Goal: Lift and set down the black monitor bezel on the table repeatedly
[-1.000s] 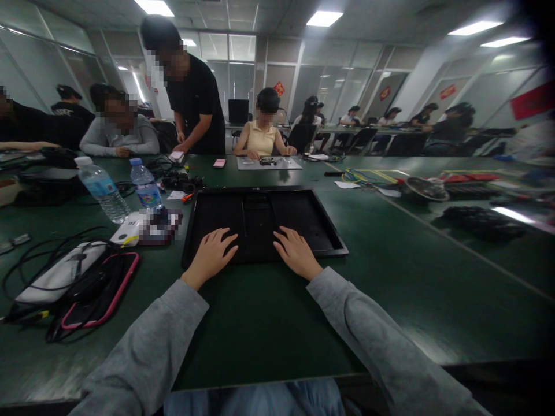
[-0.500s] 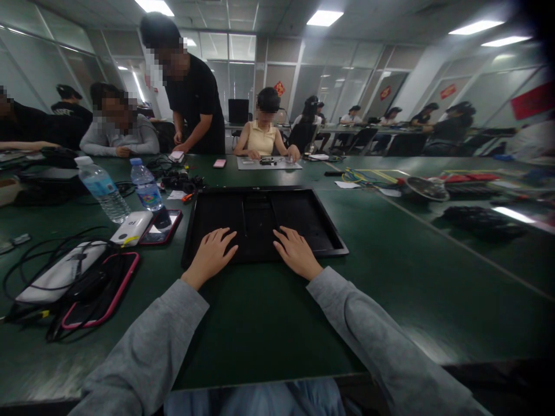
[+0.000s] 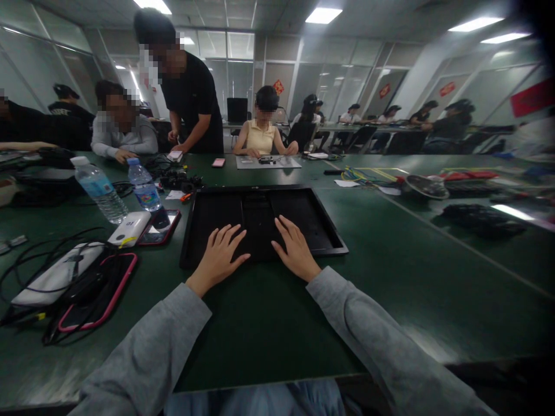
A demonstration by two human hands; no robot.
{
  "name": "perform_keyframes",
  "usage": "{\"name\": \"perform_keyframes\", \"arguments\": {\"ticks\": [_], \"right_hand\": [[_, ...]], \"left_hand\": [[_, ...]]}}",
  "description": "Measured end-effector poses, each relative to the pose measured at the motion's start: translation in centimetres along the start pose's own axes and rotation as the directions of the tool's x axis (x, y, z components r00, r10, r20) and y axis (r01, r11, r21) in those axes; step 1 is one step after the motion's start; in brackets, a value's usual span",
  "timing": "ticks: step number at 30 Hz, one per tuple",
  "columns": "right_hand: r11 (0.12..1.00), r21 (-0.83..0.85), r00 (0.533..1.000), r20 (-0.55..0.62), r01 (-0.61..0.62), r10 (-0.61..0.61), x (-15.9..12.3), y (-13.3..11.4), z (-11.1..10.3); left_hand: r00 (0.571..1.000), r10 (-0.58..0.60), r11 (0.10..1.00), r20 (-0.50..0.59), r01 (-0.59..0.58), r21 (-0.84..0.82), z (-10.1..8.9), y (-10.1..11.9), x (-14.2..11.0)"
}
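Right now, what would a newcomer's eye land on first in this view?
Most likely the wide black tray-like panel at the centre of the green table, with the left hand and right hand over its near edge. Next, two water bottles off to the left, then the pink-rimmed phone case under black cables nearer the camera.
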State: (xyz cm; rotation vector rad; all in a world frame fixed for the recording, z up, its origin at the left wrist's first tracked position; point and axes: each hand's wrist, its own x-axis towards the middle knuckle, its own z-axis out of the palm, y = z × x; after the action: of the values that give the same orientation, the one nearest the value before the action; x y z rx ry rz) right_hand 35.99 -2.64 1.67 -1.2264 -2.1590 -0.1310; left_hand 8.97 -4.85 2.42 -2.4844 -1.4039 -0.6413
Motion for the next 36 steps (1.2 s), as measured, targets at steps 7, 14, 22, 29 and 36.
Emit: {"name": "perform_keyframes", "arguments": {"ticks": [7,14,22,29,36], "right_hand": [[0.999,-0.043,0.997,0.081,0.013,-0.009,-0.4,-0.2,0.7],[0.996,-0.077,0.99,0.139,0.034,-0.023,-0.2,-0.9,0.3],[0.996,-0.049,0.984,0.164,0.07,-0.061,-0.3,-0.7,0.5],[0.994,0.005,0.98,0.163,0.112,-0.111,-0.2,-1.0,0.3],[0.995,0.027,0.984,0.146,0.1,-0.103,-0.3,-1.4,-0.2]], "left_hand": [[0.999,-0.003,1.0,0.048,0.004,-0.012,0.9,0.4,-0.2],[0.995,-0.006,0.999,0.098,0.011,-0.051,0.4,0.7,0.0],[0.991,0.014,0.995,0.135,-0.001,-0.101,0.3,0.7,0.2],[0.989,0.085,0.991,0.123,-0.071,-0.118,0.6,0.7,0.2],[0.985,0.126,0.977,0.116,-0.102,-0.189,-0.3,1.2,0.3]]}}
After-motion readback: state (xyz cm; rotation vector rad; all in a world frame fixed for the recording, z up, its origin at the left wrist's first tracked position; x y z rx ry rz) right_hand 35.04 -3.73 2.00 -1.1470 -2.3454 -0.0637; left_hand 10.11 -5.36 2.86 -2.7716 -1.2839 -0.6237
